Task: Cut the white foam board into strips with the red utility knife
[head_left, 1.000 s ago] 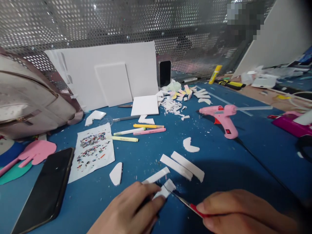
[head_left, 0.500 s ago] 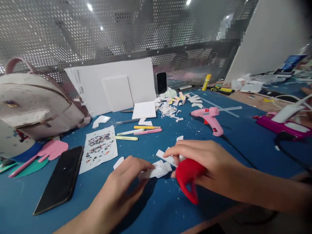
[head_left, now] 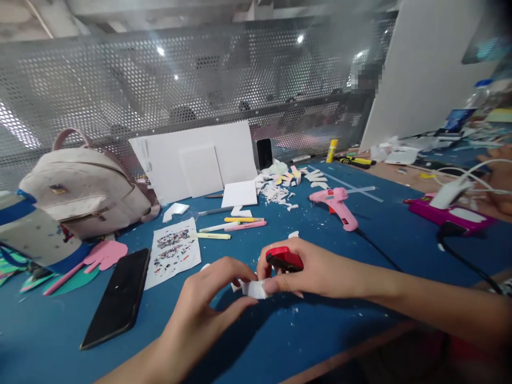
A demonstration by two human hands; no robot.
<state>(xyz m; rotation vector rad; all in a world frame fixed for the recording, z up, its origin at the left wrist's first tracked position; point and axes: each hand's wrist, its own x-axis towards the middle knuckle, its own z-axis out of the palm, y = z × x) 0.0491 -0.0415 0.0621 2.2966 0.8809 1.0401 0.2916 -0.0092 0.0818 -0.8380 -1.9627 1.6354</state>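
Observation:
A small crumpled white piece, like paper or tape, is held low over the blue table between my two hands. The fingertips and thumb of my left hand close on its left side. My right hand pinches the right end with thumb and forefinger. Tucked in that same hand is a red-and-black tool, its rounded red end sticking up; the rest is hidden, so its kind is unclear. A small white scrap lies just behind the right hand.
Left are a black phone, a sheet with small coloured bits and a backpack. Behind lie highlighters and white scraps. A pink glue gun, its cord, and a purple power strip are right.
My right hand has moved left to the white piece and now pinches it. The red tool has turned upward in that hand. The view has tilted up slightly.

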